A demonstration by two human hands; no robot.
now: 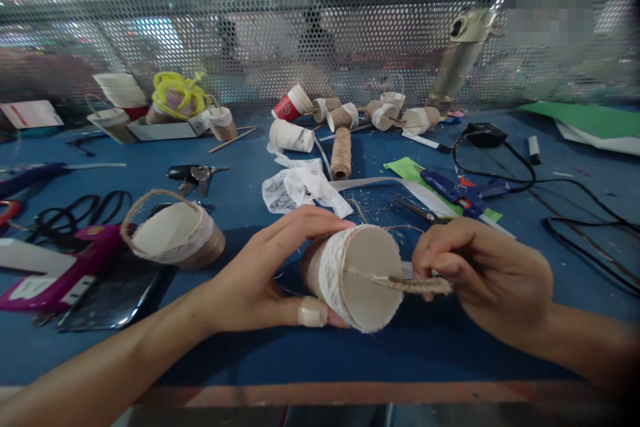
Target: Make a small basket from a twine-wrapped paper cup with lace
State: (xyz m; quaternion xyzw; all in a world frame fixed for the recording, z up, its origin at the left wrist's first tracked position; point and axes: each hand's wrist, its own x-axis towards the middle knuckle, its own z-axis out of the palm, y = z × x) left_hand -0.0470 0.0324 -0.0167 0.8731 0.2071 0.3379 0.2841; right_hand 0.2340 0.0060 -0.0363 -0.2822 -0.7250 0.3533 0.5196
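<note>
My left hand (pixel 280 273) is wrapped round the side of a paper cup (pixel 373 280) covered in brown twine with a white lace band at its rim. The cup lies tilted, its opening facing me and to the right. A bandage (pixel 313 312) covers part of my left thumb. My right hand (pixel 480 280) pinches a twine handle (pixel 425 285) that stretches across the cup's mouth. Left of my hands stands a similar twine cup (pixel 175 233) with an arched handle. Lace ribbon (pixel 305 187) lies crumpled behind the held cup.
A blue glue gun (pixel 450 190) and scissors (pixel 420 210) lie right of centre, with a black cable (pixel 575 227) beyond. At left are a magenta glue gun (pixel 70 273) and a phone (pixel 115 300). Twine spool (pixel 341 153), several cups and a bottle (pixel 457 60) stand towards the perforated screen (pixel 200 27).
</note>
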